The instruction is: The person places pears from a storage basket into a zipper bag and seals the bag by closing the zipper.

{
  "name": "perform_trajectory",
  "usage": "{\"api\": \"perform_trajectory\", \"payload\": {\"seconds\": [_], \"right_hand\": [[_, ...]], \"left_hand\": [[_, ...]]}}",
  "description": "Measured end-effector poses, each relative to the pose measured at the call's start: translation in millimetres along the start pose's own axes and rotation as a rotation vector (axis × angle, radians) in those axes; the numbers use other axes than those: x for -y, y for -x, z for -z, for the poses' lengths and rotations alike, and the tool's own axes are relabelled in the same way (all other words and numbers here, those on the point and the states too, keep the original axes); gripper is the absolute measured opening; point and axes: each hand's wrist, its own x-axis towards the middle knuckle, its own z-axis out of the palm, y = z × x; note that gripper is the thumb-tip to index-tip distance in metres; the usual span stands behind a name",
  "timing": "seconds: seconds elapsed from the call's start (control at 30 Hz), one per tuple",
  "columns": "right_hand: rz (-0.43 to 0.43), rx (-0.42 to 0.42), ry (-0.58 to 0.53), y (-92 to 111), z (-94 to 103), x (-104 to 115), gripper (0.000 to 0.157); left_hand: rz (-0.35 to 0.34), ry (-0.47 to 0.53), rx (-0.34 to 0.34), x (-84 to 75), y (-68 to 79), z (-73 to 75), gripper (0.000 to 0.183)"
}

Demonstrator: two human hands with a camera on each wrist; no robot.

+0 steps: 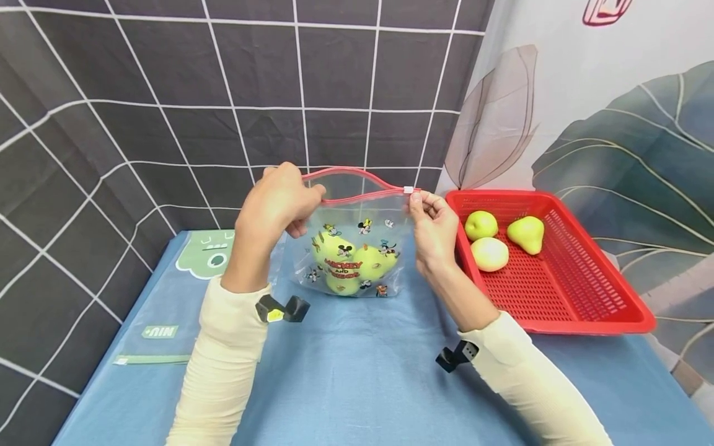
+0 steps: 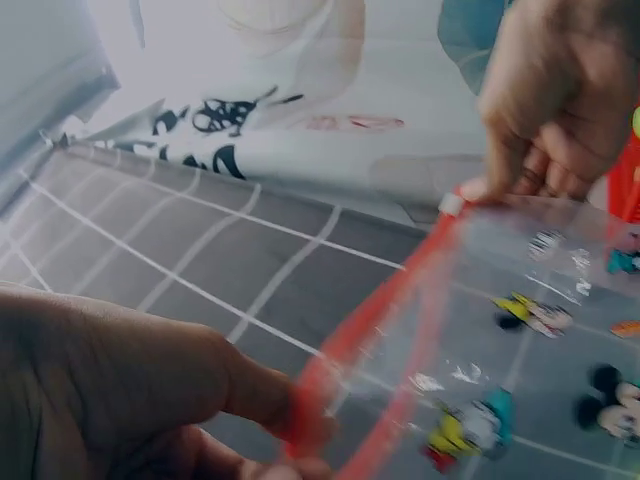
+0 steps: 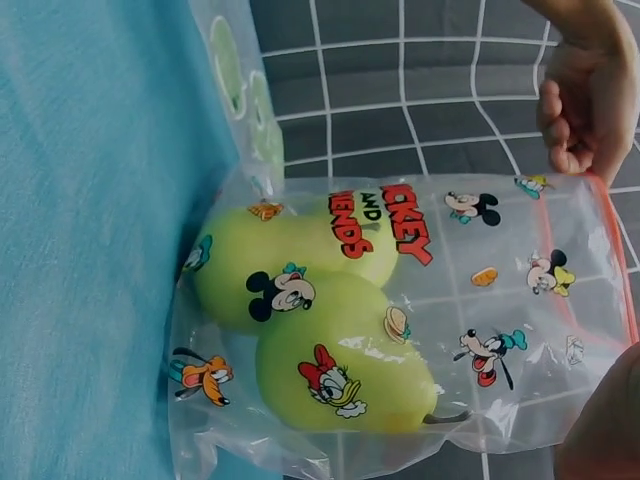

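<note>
Makeshift studio corner: table [image 1: 357, 371], fabric backdrops [image 1: 337, 71]

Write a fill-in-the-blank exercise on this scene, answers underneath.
1. The small white slider on the clear printed plastic zip bag sits by the person's ____ hand.
2. The red perforated plastic basket holds ____ yellow-green fruits.
3. The fabric tablecloth is coloured ____.
4. The bag's red lettering begins with the word ____.

Missing words: right; three; blue; Mickey.

head view bright, soft shadow beside the right sleeve [image 1: 538, 381]; left wrist view dim, hazy, right hand [image 2: 560, 95] blurred; right wrist view dim too, small glints on the bag [image 3: 410, 315].
</note>
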Motion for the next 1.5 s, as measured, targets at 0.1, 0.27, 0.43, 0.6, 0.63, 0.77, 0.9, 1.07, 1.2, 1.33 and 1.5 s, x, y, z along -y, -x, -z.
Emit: {"api": "perform_trajectory", "payload": {"seconds": [0.1, 0.27, 0.43, 0.6, 0.63, 0.77, 0.9, 1.07, 1.2, 1.33, 1.5], "right_hand": [[-0.001, -0.002, -0.015, 1, -0.5, 0, 0.004], [-0.027, 0.001, -0.070, 2, -0.3, 2, 0.002], [-0.040, 0.017, -0.122, 2, 1.3, 1, 0.015], [-0.024, 0.055, -0.172, 5, 2.5, 0, 0.023], [-0.018, 0.059, -0.177, 6, 2.4, 0, 0.024], [0.021, 0.058, -0.174, 9, 1.7, -1, 0.027], [0.057, 0.049, -0.168, 12, 1.0, -2, 0.026], [0.113, 0.042, -0.146, 13, -0.5, -4, 0.023], [0.171, 0.032, -0.121, 14, -1.3, -9, 0.020], [0.196, 0.035, -0.094, 13, -1.3, -12, 0.019], [0.188, 0.029, -0.057, 12, -3.5, -10, 0.021]], "left_hand": [[-0.073, -0.100, -0.020, -9.8, 3.2, 9.4, 0.037], [-0.464, -0.289, -0.012, -42.6, -6.0, 18.8, 0.027], [-0.811, -0.376, 0.166, -77.3, -31.5, 11.6, 0.019], [-0.961, -0.439, 0.229, -95.4, -60.7, -6.9, 0.014], [-0.987, -0.455, 0.240, -97.4, -65.7, -10.6, 0.013], [-1.073, -0.527, 0.281, -103.7, -77.3, -22.7, 0.011], [-1.107, -0.567, 0.301, -110.5, -76.6, -28.3, 0.012], [-1.118, -0.634, 0.338, -117.0, -70.1, -28.1, 0.016], [-1.121, -0.661, 0.356, -117.3, -67.9, -23.9, 0.017], [-1.105, -0.670, 0.368, -115.9, -66.7, -17.6, 0.015], [-1.095, -0.683, 0.379, -114.5, -67.2, -14.3, 0.015]]}}
